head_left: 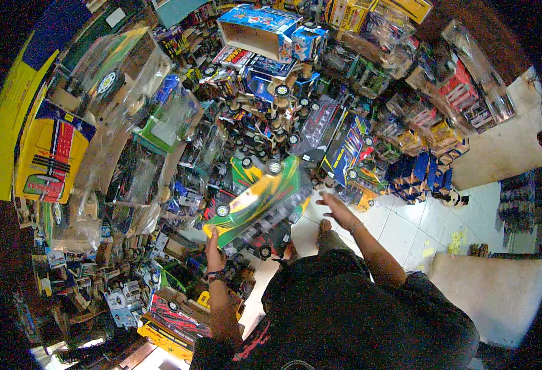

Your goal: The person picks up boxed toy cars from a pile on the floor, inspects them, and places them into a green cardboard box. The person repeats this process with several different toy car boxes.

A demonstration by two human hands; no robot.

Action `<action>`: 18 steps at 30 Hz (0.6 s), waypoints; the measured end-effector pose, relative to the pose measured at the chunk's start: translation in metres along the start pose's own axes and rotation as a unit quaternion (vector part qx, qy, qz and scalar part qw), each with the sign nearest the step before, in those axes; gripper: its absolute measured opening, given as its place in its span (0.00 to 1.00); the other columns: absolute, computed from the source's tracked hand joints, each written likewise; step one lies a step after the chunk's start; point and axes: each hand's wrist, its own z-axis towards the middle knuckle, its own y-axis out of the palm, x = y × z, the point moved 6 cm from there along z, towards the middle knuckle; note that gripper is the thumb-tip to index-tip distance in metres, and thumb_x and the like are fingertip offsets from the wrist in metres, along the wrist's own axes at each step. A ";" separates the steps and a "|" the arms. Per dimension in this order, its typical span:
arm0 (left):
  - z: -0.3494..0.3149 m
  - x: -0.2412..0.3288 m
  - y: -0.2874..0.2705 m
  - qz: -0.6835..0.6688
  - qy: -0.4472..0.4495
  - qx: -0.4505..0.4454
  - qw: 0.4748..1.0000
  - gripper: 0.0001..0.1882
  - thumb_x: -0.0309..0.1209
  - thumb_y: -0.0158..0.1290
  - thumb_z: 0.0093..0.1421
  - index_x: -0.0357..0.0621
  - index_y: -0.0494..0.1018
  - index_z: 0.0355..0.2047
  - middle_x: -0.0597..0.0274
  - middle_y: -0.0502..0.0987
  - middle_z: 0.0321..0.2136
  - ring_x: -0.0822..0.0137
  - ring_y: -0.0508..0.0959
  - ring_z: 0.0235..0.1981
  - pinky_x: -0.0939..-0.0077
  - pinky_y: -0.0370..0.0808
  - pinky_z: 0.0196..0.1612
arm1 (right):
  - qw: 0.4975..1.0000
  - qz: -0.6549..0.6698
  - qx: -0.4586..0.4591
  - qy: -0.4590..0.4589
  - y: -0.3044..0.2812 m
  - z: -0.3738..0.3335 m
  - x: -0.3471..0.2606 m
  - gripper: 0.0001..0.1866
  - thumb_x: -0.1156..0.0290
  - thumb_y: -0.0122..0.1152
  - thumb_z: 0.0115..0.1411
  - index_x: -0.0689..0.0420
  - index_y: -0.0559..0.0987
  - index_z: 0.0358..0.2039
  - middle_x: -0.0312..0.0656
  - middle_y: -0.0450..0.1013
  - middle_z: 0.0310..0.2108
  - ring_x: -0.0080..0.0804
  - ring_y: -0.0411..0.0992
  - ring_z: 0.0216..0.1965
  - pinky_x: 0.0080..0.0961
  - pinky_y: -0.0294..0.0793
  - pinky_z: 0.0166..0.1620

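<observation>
A large toy bus [255, 200], green and yellow with white-hubbed wheels, lies tilted on its side in front of me. It looks wrapped in clear plastic. At its near left end, my left hand [214, 251] grips the edge, the fingers partly hidden by the bus. My right hand [340, 213] is beyond the bus's right end, apart from it, with fingers spread and nothing in them. Close behind the bus stand a grey toy truck [317, 129] and a dark blue toy bus [345, 148] with yellow stripes.
Wooden toy vehicles crowd the floor and shelves all around. A blue box-bodied toy truck [258, 28] sits at the back. Large plastic-wrapped toys [113, 86] are stacked on the left. Pale floor tiles [400, 231] show at the right, beside dark blue toys [416, 176].
</observation>
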 end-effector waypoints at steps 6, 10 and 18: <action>0.012 -0.004 0.087 0.051 -0.048 -0.100 0.993 0.31 0.45 0.53 0.60 0.38 0.63 0.58 0.60 0.67 0.55 0.66 0.66 0.56 0.70 0.60 0.58 | 0.997 0.022 0.020 0.069 -0.073 -0.022 -0.031 0.39 0.38 0.47 0.60 0.49 0.56 0.64 0.34 0.54 0.65 0.29 0.48 0.65 0.33 0.56 0.61; 0.030 -0.003 0.153 0.185 -0.038 -0.192 0.963 0.32 0.49 0.48 0.62 0.39 0.62 0.59 0.61 0.65 0.58 0.67 0.62 0.59 0.70 0.54 0.62 | 0.995 0.074 0.008 0.072 -0.115 -0.047 -0.024 0.31 0.50 0.51 0.62 0.56 0.63 0.60 0.39 0.66 0.57 0.32 0.61 0.59 0.30 0.56 0.62; 0.084 -0.013 0.276 0.122 -0.096 -0.139 0.978 0.35 0.54 0.42 0.64 0.38 0.60 0.60 0.59 0.69 0.52 0.65 0.66 0.56 0.73 0.60 0.57 | 0.910 0.411 0.051 -0.004 -0.197 -0.042 -0.006 0.28 0.52 0.53 0.61 0.54 0.66 0.57 0.41 0.70 0.52 0.35 0.69 0.52 0.33 0.66 0.57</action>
